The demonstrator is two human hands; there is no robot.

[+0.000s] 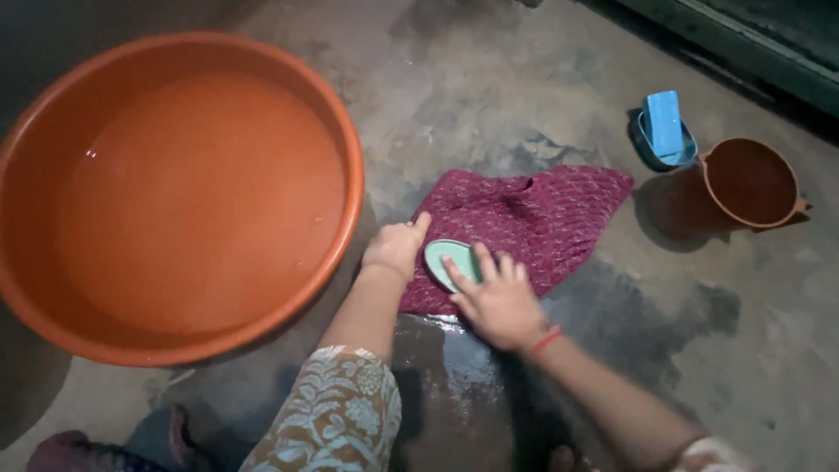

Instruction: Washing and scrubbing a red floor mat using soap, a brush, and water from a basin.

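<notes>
A maroon patterned cloth [533, 218] lies spread flat on the wet concrete floor. My left hand [398, 247] presses down on the cloth's near left edge, fingers together. My right hand [498, 297], with a red band at the wrist, grips a pale green oval scrubbing brush [447, 258] and holds it on the cloth's near edge. Both forearms reach in from the bottom of the view.
A large orange tub [345, 140] holding water fills the left side. A small brown mug [752, 183] stands at the right, with a blue soap bar in a blue dish [664, 131] behind it. A dark wall base [743, 44] runs along the top right.
</notes>
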